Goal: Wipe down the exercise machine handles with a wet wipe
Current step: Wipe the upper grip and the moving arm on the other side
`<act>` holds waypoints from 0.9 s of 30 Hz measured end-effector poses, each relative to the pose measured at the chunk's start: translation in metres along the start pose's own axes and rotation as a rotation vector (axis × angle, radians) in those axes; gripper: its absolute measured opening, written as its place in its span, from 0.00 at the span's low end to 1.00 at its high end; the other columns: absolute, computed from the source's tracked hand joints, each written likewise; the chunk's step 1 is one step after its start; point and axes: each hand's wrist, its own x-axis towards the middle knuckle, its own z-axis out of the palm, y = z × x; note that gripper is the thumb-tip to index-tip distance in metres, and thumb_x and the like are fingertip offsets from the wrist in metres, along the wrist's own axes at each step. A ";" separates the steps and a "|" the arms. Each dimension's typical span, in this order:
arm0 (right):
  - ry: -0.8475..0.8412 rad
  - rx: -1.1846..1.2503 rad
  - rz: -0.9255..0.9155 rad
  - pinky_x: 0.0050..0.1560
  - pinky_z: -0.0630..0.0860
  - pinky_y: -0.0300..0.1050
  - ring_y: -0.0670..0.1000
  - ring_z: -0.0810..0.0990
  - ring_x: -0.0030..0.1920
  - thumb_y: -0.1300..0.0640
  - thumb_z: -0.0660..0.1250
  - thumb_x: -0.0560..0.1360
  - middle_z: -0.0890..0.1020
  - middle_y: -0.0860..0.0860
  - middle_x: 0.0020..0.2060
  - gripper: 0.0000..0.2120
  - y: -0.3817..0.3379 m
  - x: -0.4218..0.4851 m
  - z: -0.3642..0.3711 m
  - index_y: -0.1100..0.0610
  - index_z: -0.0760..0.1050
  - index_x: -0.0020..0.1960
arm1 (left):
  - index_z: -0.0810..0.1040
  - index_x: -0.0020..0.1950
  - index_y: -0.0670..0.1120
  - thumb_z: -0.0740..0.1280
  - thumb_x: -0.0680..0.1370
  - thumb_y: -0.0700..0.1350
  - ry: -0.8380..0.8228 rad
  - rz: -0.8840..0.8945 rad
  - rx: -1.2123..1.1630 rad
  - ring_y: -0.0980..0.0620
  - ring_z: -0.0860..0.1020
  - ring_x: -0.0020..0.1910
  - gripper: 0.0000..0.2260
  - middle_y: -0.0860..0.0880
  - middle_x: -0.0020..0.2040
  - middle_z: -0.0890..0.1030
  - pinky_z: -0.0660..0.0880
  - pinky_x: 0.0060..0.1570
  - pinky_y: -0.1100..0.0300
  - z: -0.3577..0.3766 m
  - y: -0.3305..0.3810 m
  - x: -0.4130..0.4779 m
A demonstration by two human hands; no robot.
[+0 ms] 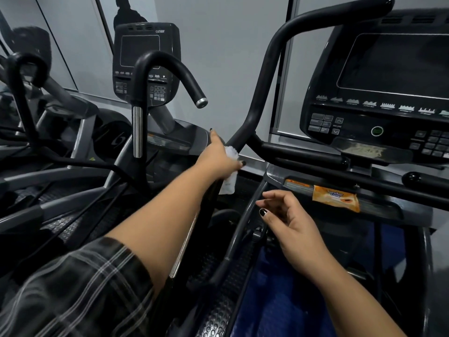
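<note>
Gripping wipe on handle, left hand

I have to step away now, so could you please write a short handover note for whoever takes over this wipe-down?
Left grip: holds the wipe wrapped on the long curved handle, low, near its fork.
Right grip: open, holds nothing, hovers below the wipe.
Pack: lies on the ledge under the console.
Done: wiping is under way on this handle; how much is clean cannot be told.
Left: likely the handle's upper part, the short bar, any other handles.
</note>
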 end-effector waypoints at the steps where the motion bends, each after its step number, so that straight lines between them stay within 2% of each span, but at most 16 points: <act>1: -0.003 0.000 0.004 0.57 0.75 0.38 0.39 0.79 0.56 0.61 0.65 0.78 0.82 0.44 0.54 0.14 0.001 -0.001 0.002 0.46 0.73 0.60 | 0.40 0.79 0.45 0.71 0.76 0.52 -0.081 -0.016 -0.084 0.48 0.72 0.60 0.47 0.44 0.67 0.72 0.68 0.54 0.57 -0.006 0.000 0.004; 2: -0.006 0.002 0.008 0.57 0.75 0.39 0.39 0.79 0.56 0.61 0.65 0.78 0.82 0.44 0.54 0.14 0.002 -0.002 0.003 0.46 0.73 0.60 | 0.43 0.80 0.45 0.71 0.76 0.55 -0.142 -0.018 -0.154 0.47 0.70 0.64 0.46 0.44 0.73 0.66 0.66 0.54 0.58 -0.011 -0.001 0.003; 4: -0.012 0.004 0.021 0.57 0.75 0.40 0.40 0.79 0.56 0.61 0.65 0.79 0.82 0.44 0.54 0.14 0.005 -0.006 0.007 0.46 0.73 0.60 | 0.45 0.81 0.48 0.65 0.77 0.61 -0.193 -0.008 -0.287 0.47 0.71 0.67 0.42 0.45 0.76 0.62 0.68 0.52 0.61 -0.014 -0.010 -0.001; 6: -0.012 0.009 0.031 0.57 0.76 0.41 0.40 0.80 0.55 0.61 0.65 0.78 0.82 0.45 0.54 0.14 0.008 -0.008 0.011 0.46 0.73 0.60 | 0.47 0.81 0.51 0.58 0.79 0.65 -0.168 0.006 -0.367 0.52 0.77 0.57 0.37 0.49 0.70 0.67 0.75 0.47 0.68 -0.011 -0.022 -0.012; 7: -0.009 0.016 0.037 0.57 0.76 0.41 0.40 0.80 0.55 0.61 0.65 0.78 0.82 0.45 0.53 0.14 0.009 -0.010 0.012 0.46 0.73 0.59 | 0.49 0.80 0.52 0.55 0.78 0.67 -0.144 0.026 -0.375 0.53 0.77 0.56 0.36 0.50 0.69 0.68 0.77 0.51 0.66 -0.009 -0.030 -0.016; 9: -0.006 0.026 0.042 0.57 0.76 0.41 0.41 0.80 0.55 0.62 0.65 0.78 0.82 0.45 0.53 0.14 0.009 -0.010 0.016 0.46 0.73 0.59 | 0.55 0.80 0.52 0.49 0.75 0.73 -0.128 0.038 -0.324 0.49 0.75 0.64 0.38 0.46 0.71 0.70 0.73 0.64 0.55 -0.004 -0.043 -0.025; 10: -0.003 0.026 0.039 0.57 0.75 0.41 0.41 0.80 0.55 0.62 0.65 0.78 0.82 0.45 0.53 0.14 0.009 -0.011 0.017 0.46 0.73 0.59 | 0.57 0.79 0.50 0.47 0.76 0.72 -0.108 0.028 -0.344 0.52 0.76 0.63 0.38 0.45 0.70 0.71 0.72 0.64 0.57 -0.002 -0.049 -0.033; 12: 0.005 0.032 0.029 0.58 0.75 0.39 0.41 0.80 0.56 0.62 0.65 0.79 0.82 0.46 0.54 0.14 0.009 -0.011 0.020 0.47 0.73 0.60 | 0.64 0.75 0.49 0.48 0.79 0.67 -0.088 0.021 -0.526 0.65 0.80 0.50 0.31 0.47 0.65 0.74 0.74 0.49 0.71 0.004 -0.055 -0.048; 13: 0.010 0.036 0.024 0.58 0.75 0.39 0.41 0.79 0.56 0.62 0.65 0.79 0.82 0.46 0.54 0.14 0.009 -0.013 0.021 0.47 0.72 0.61 | 0.67 0.73 0.53 0.50 0.79 0.67 -0.074 0.022 -0.655 0.66 0.80 0.49 0.29 0.48 0.65 0.74 0.73 0.50 0.72 0.007 -0.058 -0.053; 15: 0.022 0.037 0.009 0.58 0.74 0.38 0.41 0.79 0.57 0.61 0.64 0.79 0.82 0.46 0.54 0.14 0.009 -0.015 0.024 0.48 0.72 0.61 | 0.72 0.68 0.61 0.56 0.75 0.71 -0.038 0.002 -0.787 0.59 0.76 0.61 0.26 0.51 0.70 0.73 0.66 0.67 0.62 0.011 -0.060 -0.055; 17: 0.035 0.035 0.002 0.57 0.74 0.38 0.41 0.79 0.58 0.61 0.64 0.79 0.82 0.46 0.55 0.14 0.010 -0.019 0.028 0.48 0.72 0.62 | 0.69 0.71 0.59 0.53 0.81 0.64 -0.074 0.018 -0.739 0.52 0.73 0.65 0.22 0.51 0.69 0.72 0.62 0.67 0.61 0.010 -0.067 -0.059; 18: 0.047 0.037 -0.003 0.57 0.74 0.37 0.41 0.79 0.58 0.61 0.63 0.79 0.82 0.45 0.54 0.14 0.010 -0.020 0.028 0.48 0.72 0.62 | 0.62 0.76 0.57 0.51 0.84 0.57 -0.092 0.061 -0.699 0.51 0.69 0.70 0.21 0.51 0.72 0.68 0.59 0.68 0.62 0.008 -0.070 -0.062; 21: 0.086 0.047 -0.012 0.56 0.75 0.36 0.40 0.79 0.57 0.61 0.63 0.79 0.82 0.45 0.54 0.15 0.010 -0.027 0.031 0.48 0.71 0.63 | 0.43 0.80 0.56 0.60 0.78 0.49 -0.150 0.239 -0.585 0.55 0.55 0.78 0.35 0.51 0.80 0.55 0.49 0.76 0.58 0.016 -0.090 -0.062; 23: 0.108 0.055 -0.015 0.53 0.75 0.35 0.40 0.79 0.56 0.62 0.62 0.80 0.82 0.45 0.54 0.14 0.011 -0.032 0.033 0.48 0.71 0.62 | 0.40 0.79 0.55 0.67 0.76 0.48 -0.163 0.263 -0.598 0.56 0.59 0.76 0.42 0.49 0.79 0.58 0.55 0.76 0.55 0.018 -0.105 -0.062; 25: 0.123 0.060 -0.014 0.53 0.76 0.36 0.41 0.80 0.56 0.61 0.63 0.80 0.82 0.45 0.54 0.14 0.014 -0.037 0.034 0.47 0.72 0.61 | 0.42 0.80 0.54 0.71 0.77 0.45 -0.130 0.284 -0.665 0.57 0.66 0.73 0.44 0.48 0.77 0.63 0.62 0.72 0.61 0.020 -0.110 -0.065; 27: 0.135 0.061 -0.011 0.53 0.76 0.35 0.41 0.80 0.55 0.61 0.63 0.80 0.82 0.45 0.53 0.13 0.016 -0.041 0.035 0.47 0.72 0.60 | 0.48 0.80 0.53 0.75 0.72 0.51 -0.053 0.266 -0.828 0.56 0.71 0.70 0.46 0.49 0.74 0.69 0.68 0.67 0.60 0.018 -0.109 -0.071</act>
